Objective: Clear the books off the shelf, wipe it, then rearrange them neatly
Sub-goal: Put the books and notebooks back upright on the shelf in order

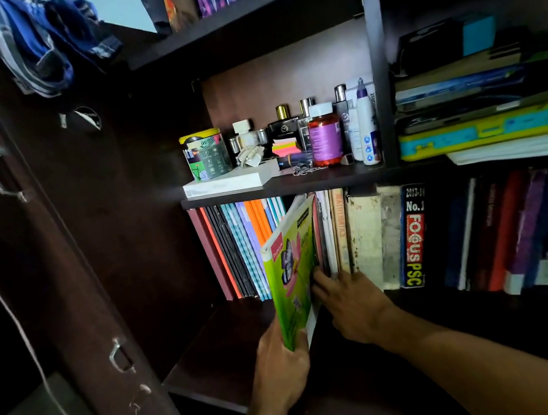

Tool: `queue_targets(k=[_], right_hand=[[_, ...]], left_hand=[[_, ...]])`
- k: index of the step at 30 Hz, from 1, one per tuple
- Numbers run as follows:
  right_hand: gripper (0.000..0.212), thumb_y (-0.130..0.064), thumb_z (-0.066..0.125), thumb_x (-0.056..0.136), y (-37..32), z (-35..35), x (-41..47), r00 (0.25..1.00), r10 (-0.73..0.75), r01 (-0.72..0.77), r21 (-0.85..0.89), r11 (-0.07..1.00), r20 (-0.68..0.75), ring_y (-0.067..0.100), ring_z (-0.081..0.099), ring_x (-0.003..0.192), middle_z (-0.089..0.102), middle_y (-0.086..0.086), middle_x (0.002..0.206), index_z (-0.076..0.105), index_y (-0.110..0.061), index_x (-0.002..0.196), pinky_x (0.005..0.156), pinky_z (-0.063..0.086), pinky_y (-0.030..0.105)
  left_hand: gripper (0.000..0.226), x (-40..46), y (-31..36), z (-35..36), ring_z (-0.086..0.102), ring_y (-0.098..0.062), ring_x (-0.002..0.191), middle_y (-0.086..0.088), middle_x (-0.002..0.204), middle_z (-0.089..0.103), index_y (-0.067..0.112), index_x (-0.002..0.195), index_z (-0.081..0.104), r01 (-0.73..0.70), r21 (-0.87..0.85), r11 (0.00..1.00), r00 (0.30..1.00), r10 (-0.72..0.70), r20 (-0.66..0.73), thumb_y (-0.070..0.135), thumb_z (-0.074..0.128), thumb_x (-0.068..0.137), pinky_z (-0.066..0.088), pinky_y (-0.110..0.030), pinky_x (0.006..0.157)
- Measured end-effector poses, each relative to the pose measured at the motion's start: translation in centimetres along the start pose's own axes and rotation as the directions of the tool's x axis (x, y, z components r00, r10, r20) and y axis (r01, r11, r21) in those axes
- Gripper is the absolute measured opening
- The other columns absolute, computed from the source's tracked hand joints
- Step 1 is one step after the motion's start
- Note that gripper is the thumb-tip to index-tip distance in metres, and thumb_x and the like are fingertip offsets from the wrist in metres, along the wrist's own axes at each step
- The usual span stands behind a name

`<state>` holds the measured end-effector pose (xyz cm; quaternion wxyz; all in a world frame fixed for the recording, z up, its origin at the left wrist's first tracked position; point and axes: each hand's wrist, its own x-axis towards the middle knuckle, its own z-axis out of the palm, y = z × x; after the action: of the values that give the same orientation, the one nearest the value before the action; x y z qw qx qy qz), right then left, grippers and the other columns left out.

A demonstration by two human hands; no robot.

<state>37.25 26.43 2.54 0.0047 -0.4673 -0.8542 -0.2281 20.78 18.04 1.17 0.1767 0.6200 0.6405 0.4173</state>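
Gripping the lower corner of the green notebook (pixel 293 274), the left hand (pixel 280 365) has its fingers curled round the cover's bottom edge, so the book tilts out of the row with its top leaning back among its neighbours; the right hand (pixel 353 304) lies just right of the notebook with fingers fairly straight, their tips pushed in against the feet of the next books, holding nothing, probably to part the row or steady it so nothing topples as the notebook moves; left of the notebook stand thin exercise books (pixel 240 249) in maroon, blue and orange, upright and packed close; right of it stand worn pale spines (pixel 369 237), then a black guide lettered FOCUS PSC (pixel 412 238), then darker volumes that blur toward the edge; all rest on the dark shelf (pixel 215 359), whose front lip is bare below the notebook; above the notebook another board carries bottles (pixel 324 139) and a printed tin (pixel 205 153); whether the notebook is coming out or going in cannot be told.
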Motion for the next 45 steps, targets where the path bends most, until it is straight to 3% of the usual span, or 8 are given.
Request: queue_targets(k=[11, 21, 25, 28, 34, 37, 42, 45], right_hand=[[0.077, -0.043, 0.041, 0.099, 0.6, 0.9, -0.6, 1.000, 0.001, 0.000, 0.021, 1.000, -0.027, 0.038, 0.052, 0.110, -0.015, 0.017, 0.167, 0.014, -0.005, 0.160, 0.079, 0.044, 0.042], [0.050, -0.027, 0.038, 0.107, -0.7, 0.5, 2.9, 0.975, 0.155, -0.156, -0.007, 0.988, 0.158, 0.039, 0.063, 0.108, 0.050, 0.012, 0.145, 0.036, -0.012, 0.154, 0.080, 0.056, 0.043], [0.051, -0.021, 0.046, 0.103, -1.2, 1.3, 3.4, 0.953, 0.214, -0.239, 0.096, 0.966, 0.216, 0.039, 0.070, 0.094, 0.027, 0.012, 0.154, 0.037, -0.011, 0.153, 0.040, 0.044, 0.038], [0.055, -0.017, 0.049, 0.102, -1.2, 1.0, 4.0, 0.942, 0.200, -0.215, 0.028, 0.976, 0.268, 0.040, 0.071, 0.090, 0.028, 0.008, 0.151, 0.034, -0.006, 0.154, 0.037, 0.041, 0.033], [0.046, -0.019, 0.048, 0.102, -1.1, 1.9, 3.9, 0.969, 0.174, -0.185, 0.051, 0.981, 0.173, 0.038, 0.068, 0.099, 0.043, 0.012, 0.144, 0.045, -0.009, 0.147, 0.073, 0.057, 0.043], [0.043, -0.026, 0.055, 0.095, -0.5, 4.0, 1.7, 0.986, 0.155, -0.144, 0.149, 0.978, -0.062, 0.034, 0.067, 0.079, 0.040, 0.009, 0.155, 0.060, -0.013, 0.135, 0.061, 0.046, 0.036], [0.026, -0.032, 0.076, 0.066, 0.0, 4.9, 0.6, 0.952, 0.154, -0.090, 0.239, 0.967, -0.263, 0.026, 0.050, 0.041, 0.068, 0.006, 0.122, 0.072, -0.016, 0.085, 0.044, 0.027, 0.026], [0.047, -0.035, 0.088, 0.045, 0.1, 3.8, 0.4, 0.928, 0.210, -0.098, 0.341, 0.935, -0.307, 0.022, 0.050, 0.035, 0.072, -0.001, 0.089, 0.075, -0.015, 0.085, 0.041, 0.021, 0.021]], left_hand=[[0.034, 0.4, -0.5, 0.0, 0.062, -0.020, 0.112, 0.001, 0.118, 0.063, 0.019, 0.132, 0.062, -0.011, -0.064, 0.998, 1.000, 0.009, -0.027, 0.024, 0.062, 0.099, 0.046, -0.025, 0.085], [0.026, 0.5, 0.1, 0.0, 0.056, -0.013, 0.100, 0.017, 0.099, 0.056, 0.018, 0.123, 0.065, -0.063, -0.038, 0.997, 0.996, 0.061, -0.063, 0.018, 0.063, 0.098, 0.042, -0.025, 0.083], [0.017, 0.6, -0.2, 0.1, 0.062, -0.017, 0.094, 0.013, 0.093, 0.060, 0.018, 0.113, 0.068, 0.006, -0.071, 0.997, 0.999, -0.009, -0.044, 0.023, 0.064, 0.096, 0.042, -0.025, 0.075], [0.015, 0.9, -0.8, 0.1, 0.061, -0.015, 0.085, 0.005, 0.092, 0.063, 0.016, 0.104, 0.068, 0.021, -0.072, 0.997, 0.999, -0.024, -0.034, 0.028, 0.064, 0.097, 0.040, -0.014, 0.062], [0.020, 1.0, -1.1, 0.2, 0.058, -0.008, 0.099, 0.024, 0.097, 0.056, 0.032, 0.117, 0.069, 0.019, -0.145, 0.989, 1.000, -0.018, 0.005, 0.038, 0.061, 0.099, 0.041, -0.022, 0.081], [0.021, 0.9, -1.1, 0.2, 0.055, -0.012, 0.108, 0.025, 0.094, 0.049, 0.031, 0.117, 0.069, 0.054, -0.125, 0.991, 0.997, -0.046, 0.063, 0.040, 0.061, 0.099, 0.040, -0.023, 0.086], [0.010, 0.6, -0.4, 0.5, 0.060, 0.019, 0.090, 0.027, 0.094, 0.061, 0.044, 0.094, 0.066, 0.098, -0.199, 0.975, 0.992, -0.079, 0.098, 0.036, 0.064, 0.098, 0.042, -0.003, 0.075], [0.014, 1.4, -1.6, 1.1, 0.068, -0.011, 0.107, 0.016, 0.108, 0.072, 0.044, 0.090, 0.067, 0.224, -0.348, 0.910, 0.974, -0.225, 0.038, 0.050, 0.078, 0.084, 0.052, -0.035, 0.100]])
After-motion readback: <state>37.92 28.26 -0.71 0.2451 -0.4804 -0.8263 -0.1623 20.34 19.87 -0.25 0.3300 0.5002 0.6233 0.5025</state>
